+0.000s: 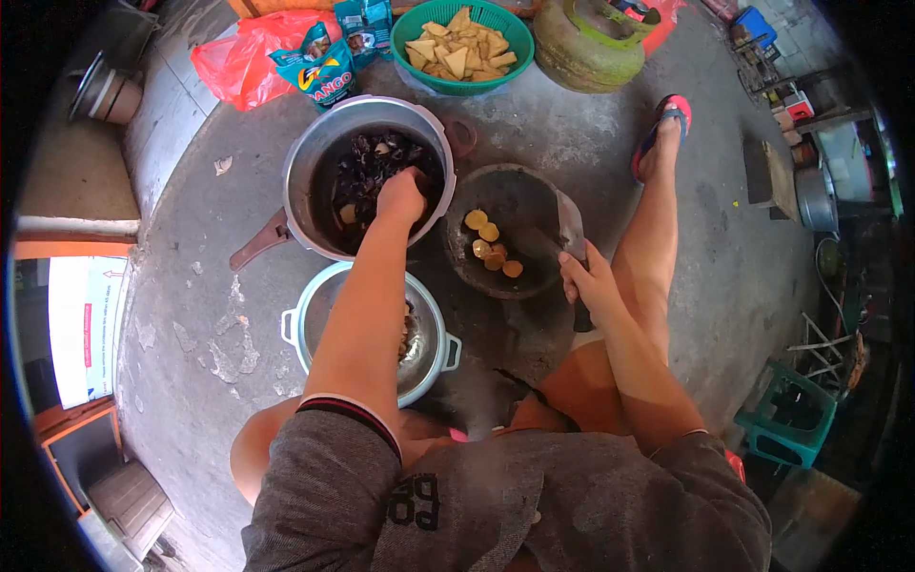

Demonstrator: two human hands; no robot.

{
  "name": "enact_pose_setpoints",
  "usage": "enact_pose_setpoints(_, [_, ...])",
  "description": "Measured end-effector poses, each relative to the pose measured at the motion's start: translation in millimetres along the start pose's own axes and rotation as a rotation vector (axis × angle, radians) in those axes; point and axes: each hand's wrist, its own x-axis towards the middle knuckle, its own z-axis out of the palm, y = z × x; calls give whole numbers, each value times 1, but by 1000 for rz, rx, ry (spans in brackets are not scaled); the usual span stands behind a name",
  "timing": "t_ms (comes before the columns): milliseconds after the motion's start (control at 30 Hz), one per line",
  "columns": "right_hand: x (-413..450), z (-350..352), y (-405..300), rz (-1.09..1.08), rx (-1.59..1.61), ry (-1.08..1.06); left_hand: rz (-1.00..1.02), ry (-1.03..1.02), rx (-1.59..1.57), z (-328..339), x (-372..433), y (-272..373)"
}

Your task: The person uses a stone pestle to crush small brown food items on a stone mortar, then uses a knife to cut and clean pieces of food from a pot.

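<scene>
My left hand point(402, 198) reaches into a deep metal pot point(300, 168) with brown handles; its fingertips are hidden among dark, wet pieces point(364, 164) with a few pale ones. In my right hand point(587, 277) is a knife point(570, 222) with a broad blade and dark handle, its blade pointing up over the rim of a round dark board or shallow dish point(529, 193). Several round yellowish slices point(493, 259) lie there, left of the blade. Below the deep pot, a light metal pot point(434, 293) with two side handles holds small brown pieces, partly covered by my left forearm.
A green plastic basket point(400, 46) of fried triangular pieces stands at the top, beside a green gas cylinder point(586, 50). Teal packets point(325, 71) and a red plastic bag point(243, 61) lie left of it. My sandalled foot point(666, 132) is at upper right, a green stool point(790, 422) at lower right.
</scene>
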Motion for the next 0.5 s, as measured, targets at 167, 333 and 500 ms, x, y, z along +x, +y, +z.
enact_pose_setpoints(167, [12, 27, -23, -106, 0, -104, 64, -91, 100, 13, -2, -10])
enact_pose_setpoints(333, [6, 61, -44, -193, 21, -174, 200, 35, 134, 6, -12, 0])
enact_pose_setpoints(500, [-5, 59, -47, -163, -61, -182, 223, 20, -176, 11, -12, -5])
